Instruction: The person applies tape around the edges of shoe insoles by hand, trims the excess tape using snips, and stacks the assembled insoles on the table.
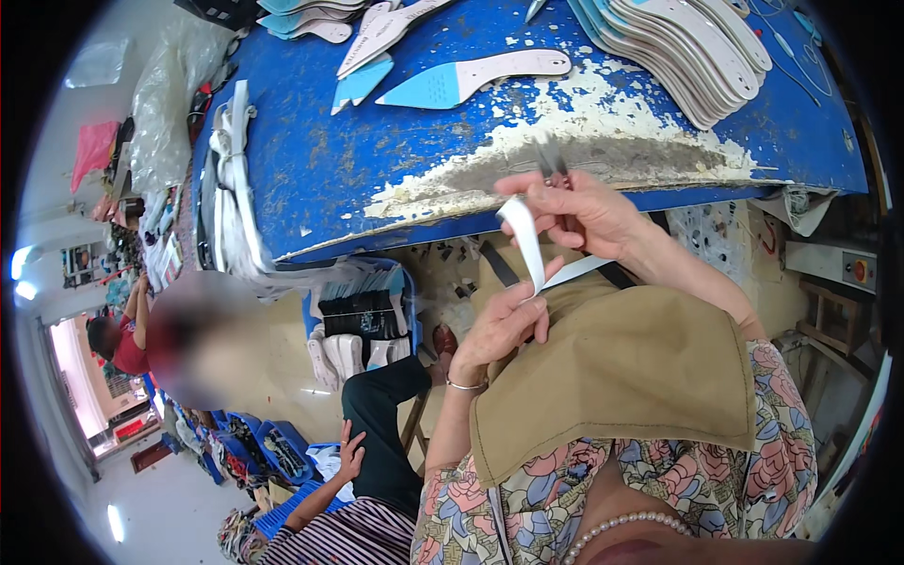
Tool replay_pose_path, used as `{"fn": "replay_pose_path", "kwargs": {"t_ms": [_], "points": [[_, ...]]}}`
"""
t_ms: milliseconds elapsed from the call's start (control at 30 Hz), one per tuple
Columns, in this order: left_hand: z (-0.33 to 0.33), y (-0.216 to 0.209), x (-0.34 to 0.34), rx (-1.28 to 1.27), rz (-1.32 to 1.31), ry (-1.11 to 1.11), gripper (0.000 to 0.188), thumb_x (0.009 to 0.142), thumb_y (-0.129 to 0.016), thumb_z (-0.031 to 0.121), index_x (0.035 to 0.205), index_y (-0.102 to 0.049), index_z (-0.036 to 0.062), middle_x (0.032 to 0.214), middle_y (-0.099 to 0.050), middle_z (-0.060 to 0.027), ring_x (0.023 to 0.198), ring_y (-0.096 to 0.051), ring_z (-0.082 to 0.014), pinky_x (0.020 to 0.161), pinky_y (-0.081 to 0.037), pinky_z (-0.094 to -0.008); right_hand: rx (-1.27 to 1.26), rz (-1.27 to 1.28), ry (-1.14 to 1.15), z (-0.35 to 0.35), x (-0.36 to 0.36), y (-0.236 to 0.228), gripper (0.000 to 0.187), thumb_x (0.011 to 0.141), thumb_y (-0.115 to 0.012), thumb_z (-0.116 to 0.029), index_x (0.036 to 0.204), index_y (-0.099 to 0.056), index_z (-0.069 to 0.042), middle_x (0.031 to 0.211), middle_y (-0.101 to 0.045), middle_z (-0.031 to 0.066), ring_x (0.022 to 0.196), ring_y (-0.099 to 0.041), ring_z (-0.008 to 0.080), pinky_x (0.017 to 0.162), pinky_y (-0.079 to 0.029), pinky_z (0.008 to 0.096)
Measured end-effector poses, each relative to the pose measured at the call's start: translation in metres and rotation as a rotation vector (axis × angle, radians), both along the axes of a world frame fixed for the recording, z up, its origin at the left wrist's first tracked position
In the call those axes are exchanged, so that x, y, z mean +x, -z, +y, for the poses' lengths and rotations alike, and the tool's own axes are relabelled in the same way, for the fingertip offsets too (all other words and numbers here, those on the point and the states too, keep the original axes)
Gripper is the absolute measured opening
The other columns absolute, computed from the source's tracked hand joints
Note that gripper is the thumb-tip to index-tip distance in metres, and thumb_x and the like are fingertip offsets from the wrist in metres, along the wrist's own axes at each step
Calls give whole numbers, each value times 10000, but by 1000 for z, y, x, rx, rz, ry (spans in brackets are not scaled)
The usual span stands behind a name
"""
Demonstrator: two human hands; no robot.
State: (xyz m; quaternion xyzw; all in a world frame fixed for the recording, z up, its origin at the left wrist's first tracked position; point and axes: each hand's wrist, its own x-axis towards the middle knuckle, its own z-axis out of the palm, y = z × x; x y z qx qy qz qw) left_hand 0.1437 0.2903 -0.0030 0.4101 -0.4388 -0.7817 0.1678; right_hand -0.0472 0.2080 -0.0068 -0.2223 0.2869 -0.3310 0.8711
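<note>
My left hand [504, 328] pinches a white strip [524, 235] between thumb and fingers, in front of the tan apron [612, 358]. From there the strip rises to the fingers of my right hand [589, 218], where its end folds over. Another length of it runs off to the right below my right wrist. My right hand is closed around small dark snips [554, 168]; their blades point away from me and are blurred. Beyond them, on the worn blue table [311, 169], lies a single white and blue insole [480, 77].
A tall stack of insoles [692, 61] lies at the far right of the table, with more insoles [377, 42] at the far left. White strips [235, 169] hang over the left edge. Below stands a blue crate [411, 311] of insoles. A seated person [377, 461] is at my left.
</note>
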Motion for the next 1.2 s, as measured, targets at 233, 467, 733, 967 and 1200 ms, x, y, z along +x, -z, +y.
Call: {"fn": "replay_pose_path", "kwargs": {"t_ms": [233, 467, 733, 967, 1200], "points": [[48, -21, 12, -11, -11, -33, 469, 928, -404, 138, 1389, -313, 128, 627, -503, 43, 539, -407, -20, 492, -351, -175, -188, 300, 543, 23, 3, -47, 301, 886, -547, -145, 1144, -514, 6, 828, -634, 102, 542, -559, 81, 369, -289, 150], [117, -71, 37, -519, -298, -246, 490, 891, -478, 169, 1350, -352, 52, 910, -547, -92, 813, -506, -144, 737, -435, -263, -476, 325, 520, 72, 4, -78, 433, 923, -475, -97, 1338, -352, -80, 737, -569, 13, 475, -397, 32, 387, -271, 163], [199, -35, 53, -296, -818, -357, 496, 832, -545, 225, 1270, -434, 21, 1109, -524, -201, 965, -540, -369, 857, -429, -374, -687, 543, 454, 112, -40, -25, 128, 895, -539, -156, 947, -579, -46, 695, -612, 18, 487, -439, 20, 406, -294, 169], [249, 2, -33, -521, -1131, -278, 343, 856, -449, 143, 1160, -458, -14, 1000, -542, -250, 878, -544, -409, 793, -442, -455, -575, 444, 410, 142, -79, -51, 100, 875, -567, -145, 839, -531, -59, 699, -628, 48, 492, -527, 70, 425, -381, 181], [235, 19, -41, -508, -1118, -148, 239, 813, -444, 109, 1013, -509, -3, 922, -571, -259, 880, -551, -417, 775, -447, -476, -486, 294, 534, 136, -98, -51, 185, 786, -623, -60, 751, -442, -72, 730, -598, 105, 608, -608, 161, 581, -500, 260]]}}
